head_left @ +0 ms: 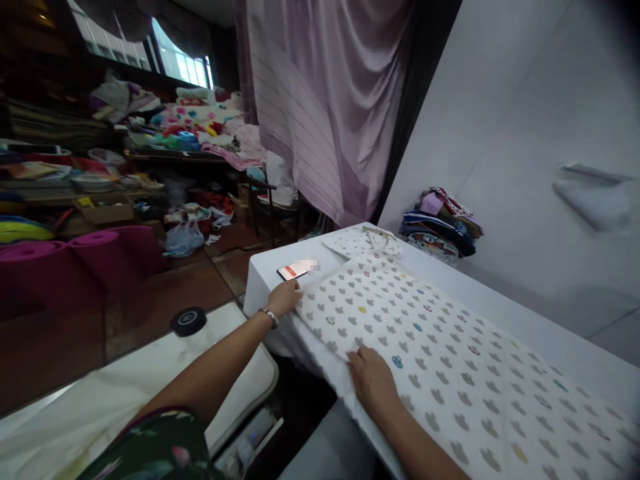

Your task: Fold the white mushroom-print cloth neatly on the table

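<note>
A white cloth (420,333) printed with grey animal heads and small coloured figures lies spread along a white-covered table (270,263). At its near left corner, my left hand (283,298) is closed on the edge, a bracelet on the wrist. My right hand (374,381) rests farther along the near edge, fingers curled and pinching the fabric; its thumb side is partly hidden. Just beyond my left hand lies a phone (294,269) with a lit screen. A smaller folded patterned cloth (347,241) sits at the table's far end.
A stack of folded clothes (440,223) stands against the wall. To my left is a white padded surface (220,373) with a round black object (189,321) on it. Rolled magenta mats (100,257) and a cluttered bench (45,190) lie beyond, near a hanging curtain (340,100).
</note>
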The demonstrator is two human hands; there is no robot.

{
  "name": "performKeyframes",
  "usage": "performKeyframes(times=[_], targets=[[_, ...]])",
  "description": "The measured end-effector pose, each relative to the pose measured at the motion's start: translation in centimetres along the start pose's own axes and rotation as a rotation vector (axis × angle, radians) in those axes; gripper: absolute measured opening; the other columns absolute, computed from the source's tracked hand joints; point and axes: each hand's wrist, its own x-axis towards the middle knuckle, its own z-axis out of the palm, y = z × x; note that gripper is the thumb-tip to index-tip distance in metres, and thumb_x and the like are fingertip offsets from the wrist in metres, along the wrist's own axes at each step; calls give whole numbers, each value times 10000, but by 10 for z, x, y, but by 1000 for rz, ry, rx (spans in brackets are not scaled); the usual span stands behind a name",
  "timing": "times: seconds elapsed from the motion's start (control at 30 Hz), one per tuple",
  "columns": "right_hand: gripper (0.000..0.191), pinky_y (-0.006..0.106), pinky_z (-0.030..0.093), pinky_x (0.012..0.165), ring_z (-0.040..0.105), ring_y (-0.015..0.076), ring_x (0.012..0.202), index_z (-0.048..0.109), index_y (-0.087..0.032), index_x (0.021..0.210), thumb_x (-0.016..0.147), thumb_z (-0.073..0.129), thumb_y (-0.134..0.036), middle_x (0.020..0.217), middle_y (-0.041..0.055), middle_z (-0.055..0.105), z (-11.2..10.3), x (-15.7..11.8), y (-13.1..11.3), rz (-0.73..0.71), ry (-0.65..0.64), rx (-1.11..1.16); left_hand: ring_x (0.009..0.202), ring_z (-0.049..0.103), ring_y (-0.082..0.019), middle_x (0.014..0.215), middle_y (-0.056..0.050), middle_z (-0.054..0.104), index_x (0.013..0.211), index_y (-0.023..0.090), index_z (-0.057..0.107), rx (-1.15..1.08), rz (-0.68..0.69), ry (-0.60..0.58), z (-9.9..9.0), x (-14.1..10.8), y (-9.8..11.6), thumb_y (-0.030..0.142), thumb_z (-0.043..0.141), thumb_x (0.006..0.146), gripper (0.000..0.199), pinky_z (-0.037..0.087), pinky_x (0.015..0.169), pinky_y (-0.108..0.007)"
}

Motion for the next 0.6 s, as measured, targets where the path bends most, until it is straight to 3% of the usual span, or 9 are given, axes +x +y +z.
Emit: performKeyframes(times=[0.2, 0.33, 0.43, 0.6], targets=[[250, 271, 417, 711, 557, 182, 819, 587, -205, 1040, 902, 381, -177, 904, 66, 586, -2, -2, -9, -34, -30, 39, 1006, 591, -228, 1082, -91, 645, 1006, 209, 569, 20, -2, 42, -1, -6, -4, 299, 491, 777, 258, 425, 794, -297], [212, 265, 417, 712, 546, 181, 852, 561, -212, 1050, 887, 426, -225, 954, 57, 569, -4, -7, -14, -57, -6, 108, 1005, 590, -264, 1103, -127, 630, 995, 180, 576, 37, -4, 35, -3, -9, -5, 436, 448, 803, 345, 435, 793, -337], [174, 252, 407, 691, 536, 170, 825, 565, -213, 978, 882, 421, -203, 935, 43, 564, -3, -9, -15, -62, -13, 116, 973, 602, -285, 1033, -134, 651, 924, 178, 579, 85, -3, 17, -3, -9, -4, 483, 399, 813, 371, 439, 772, -358], [188, 232, 387, 660, 518, 150, 767, 562, -210, 845, 880, 388, -149, 877, 27, 567, -3, -9, -14, -91, -35, 91, 935, 617, -264, 973, -102, 669, 897, 204, 562, 114, -3, 0, -6, -4, -5, 393, 457, 775, 249, 443, 727, -324]])
